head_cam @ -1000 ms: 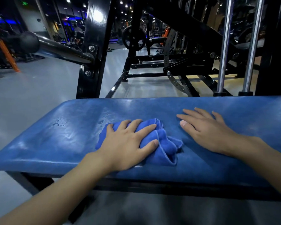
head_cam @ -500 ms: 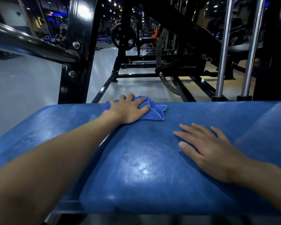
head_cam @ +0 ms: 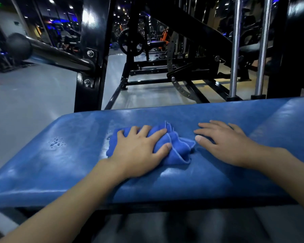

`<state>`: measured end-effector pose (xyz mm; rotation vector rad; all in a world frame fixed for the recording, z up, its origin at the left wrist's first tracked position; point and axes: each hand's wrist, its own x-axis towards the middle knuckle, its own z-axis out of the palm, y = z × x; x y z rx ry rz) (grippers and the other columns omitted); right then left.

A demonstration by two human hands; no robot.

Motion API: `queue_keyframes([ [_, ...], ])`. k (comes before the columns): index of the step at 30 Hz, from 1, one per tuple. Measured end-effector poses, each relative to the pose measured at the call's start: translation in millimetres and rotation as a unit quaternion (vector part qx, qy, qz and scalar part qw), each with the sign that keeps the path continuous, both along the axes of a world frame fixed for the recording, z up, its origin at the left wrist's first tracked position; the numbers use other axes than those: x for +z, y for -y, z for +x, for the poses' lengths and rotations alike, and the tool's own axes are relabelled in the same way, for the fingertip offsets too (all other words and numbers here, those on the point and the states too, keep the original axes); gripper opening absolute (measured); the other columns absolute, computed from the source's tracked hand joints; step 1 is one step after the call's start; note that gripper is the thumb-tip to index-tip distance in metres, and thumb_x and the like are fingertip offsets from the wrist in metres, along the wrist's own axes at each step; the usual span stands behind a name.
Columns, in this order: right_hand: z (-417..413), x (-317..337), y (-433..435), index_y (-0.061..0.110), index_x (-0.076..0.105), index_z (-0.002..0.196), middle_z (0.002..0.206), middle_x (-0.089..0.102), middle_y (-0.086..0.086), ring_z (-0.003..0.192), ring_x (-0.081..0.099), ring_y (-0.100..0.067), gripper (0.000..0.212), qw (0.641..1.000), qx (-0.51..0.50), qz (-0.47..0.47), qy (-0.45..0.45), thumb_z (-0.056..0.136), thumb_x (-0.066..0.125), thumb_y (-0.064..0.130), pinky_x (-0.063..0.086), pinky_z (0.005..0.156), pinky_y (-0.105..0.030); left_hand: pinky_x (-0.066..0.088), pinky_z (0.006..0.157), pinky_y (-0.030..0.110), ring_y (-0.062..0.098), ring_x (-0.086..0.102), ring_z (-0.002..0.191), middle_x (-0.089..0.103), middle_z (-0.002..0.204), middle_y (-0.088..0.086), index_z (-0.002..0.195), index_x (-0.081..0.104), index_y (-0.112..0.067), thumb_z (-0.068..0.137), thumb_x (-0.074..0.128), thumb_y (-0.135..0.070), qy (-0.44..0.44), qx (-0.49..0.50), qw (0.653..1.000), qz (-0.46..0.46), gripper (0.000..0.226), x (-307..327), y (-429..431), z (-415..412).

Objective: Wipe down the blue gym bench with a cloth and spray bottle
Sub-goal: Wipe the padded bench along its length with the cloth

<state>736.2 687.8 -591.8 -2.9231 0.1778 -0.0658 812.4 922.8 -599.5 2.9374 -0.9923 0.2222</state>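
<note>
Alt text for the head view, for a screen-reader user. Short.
The left hand presses a crumpled blue cloth onto the blue gym bench, while the right hand rests flat on the pad beside it. Droplets sit on the pad further left; black gym machines stand behind.

Blue cloth point(head_cam: 175, 148) on blue bench point(head_cam: 60, 163); black frame point(head_cam: 91, 67).
</note>
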Motion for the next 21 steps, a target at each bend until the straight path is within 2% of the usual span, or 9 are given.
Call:
queue_keyframes([
  [4,-1.2,3.7,-9.5,0.044,0.039,0.143,0.159,0.023,0.018,0.149,0.009,-0.009,0.048,1.000,-0.002,0.028,0.011,0.099,0.024,0.055,0.005,0.119,-0.050,0.026,0.103,0.051,0.019,0.032,0.134,0.033,0.147,-0.017,0.146,0.018,-0.054,0.077,-0.005,-0.076,0.006,-0.005,1.000,-0.003,0.076,-3.3,-19.0,-35.7],
  [8,-1.0,-4.0,-17.8,0.044,0.029,0.148,0.162,0.014,0.018,0.150,0.004,-0.009,0.052,1.000,-0.004,0.019,-0.023,0.099,0.014,0.056,0.000,0.119,-0.050,0.024,0.102,0.052,0.017,0.033,0.130,0.037,0.138,-0.017,0.138,0.019,-0.055,0.076,-0.002,-0.075,-0.006,0.007,1.000,-0.020,0.068,-0.5,-13.6,-23.1],
  [15,-2.6,-9.0,-19.4,0.043,0.018,0.151,0.163,0.004,0.018,0.150,-0.004,-0.009,0.058,0.999,0.008,-0.013,-0.037,0.097,0.006,0.057,-0.003,0.119,-0.049,0.023,0.103,0.057,0.022,0.031,0.135,0.036,0.147,-0.008,0.142,0.025,-0.059,0.086,0.012,-0.075,-0.038,0.021,0.999,-0.010,0.059,1.3,12.8,69.7],
  [21,-0.6,-11.1,-18.9,0.044,0.020,0.150,0.162,0.005,0.020,0.149,-0.005,-0.008,0.058,0.999,0.007,-0.006,-0.032,0.095,0.010,0.061,-0.005,0.119,-0.049,0.020,0.105,0.065,0.029,0.029,0.139,0.035,0.149,-0.002,0.144,0.027,-0.055,0.089,0.014,-0.074,-0.068,0.068,0.995,0.005,0.060,9.4,45.7,147.4],
])
